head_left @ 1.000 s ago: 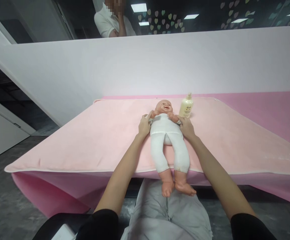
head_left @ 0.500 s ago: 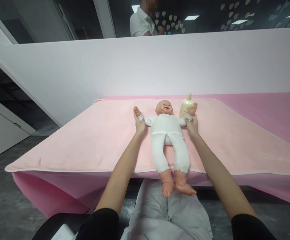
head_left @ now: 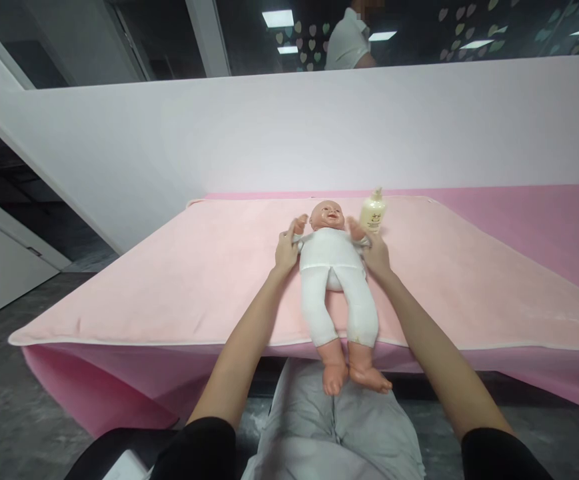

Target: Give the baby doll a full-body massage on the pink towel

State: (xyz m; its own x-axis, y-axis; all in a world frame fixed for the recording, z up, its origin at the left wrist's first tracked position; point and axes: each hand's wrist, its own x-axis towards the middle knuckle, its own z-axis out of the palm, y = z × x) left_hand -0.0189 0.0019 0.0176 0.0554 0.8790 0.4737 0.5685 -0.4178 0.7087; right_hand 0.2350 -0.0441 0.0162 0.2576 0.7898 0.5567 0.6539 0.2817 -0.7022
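Observation:
A baby doll (head_left: pixel 332 250) with a white cloth body lies face up, its head toward the wall and its bare feet hanging past the table's front edge. My left hand (head_left: pixel 286 252) is closed around the doll's arm on the left side. On the other side, my right hand (head_left: pixel 377 255) grips the doll's other arm near the wrist. Both doll arms are bent, with their hands raised close to the head. A pale yellow pump bottle (head_left: pixel 372 212) stands upright just behind my right hand, its lower end partly hidden by that hand.
The doll rests on a light pink towel (head_left: pixel 209 280) spread over a table with a darker pink cover (head_left: pixel 534 220). Behind the table rises a white wall (head_left: pixel 279 133). Dark glass above it shows a person in a white shirt (head_left: pixel 348 41).
Both my hands have moved inward, bringing the doll's arms from spread out to bent close beside its head. The person behind the glass has shifted to the right.

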